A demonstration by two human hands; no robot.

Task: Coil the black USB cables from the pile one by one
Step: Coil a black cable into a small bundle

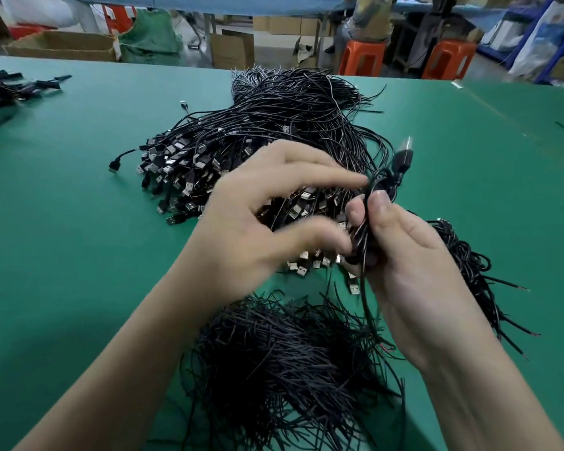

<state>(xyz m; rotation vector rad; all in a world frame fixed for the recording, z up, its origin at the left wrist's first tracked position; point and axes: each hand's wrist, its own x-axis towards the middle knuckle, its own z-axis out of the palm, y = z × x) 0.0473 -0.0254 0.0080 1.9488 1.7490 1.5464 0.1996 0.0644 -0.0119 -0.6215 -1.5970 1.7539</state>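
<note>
The right hand (411,265) grips a partly coiled cable (363,236), with the thumb pressed on the front of the loops and the fingers curled behind them. The left hand (251,222) is spread open, its fingers nearly straight. Its index tip touches the top of the loops, and its thumb reaches toward their lower part. That hand is blurred, so I cannot read finer detail.

The cable sits above the table (62,206), between the 2 hands. Its plug (404,154) sticks up past the right thumb, and 1 loose tail hangs down along the right palm.

The pile (274,141) lies just behind the hands, with its plugs fanned toward me and its wires running away. The left hand hides part of its near edge. A tuft (284,359) of bare wire ends lies below the wrists, and both forearms cross over its sides. A heap (469,265) of black cables sits just right of the right hand, which partly covers it. Another small heap (4,89) lies at the table's far left.

Beyond the table I see cardboard boxes (62,45), 2 orange stools (362,56) and a seated person (368,21), all soft in focus.
</note>
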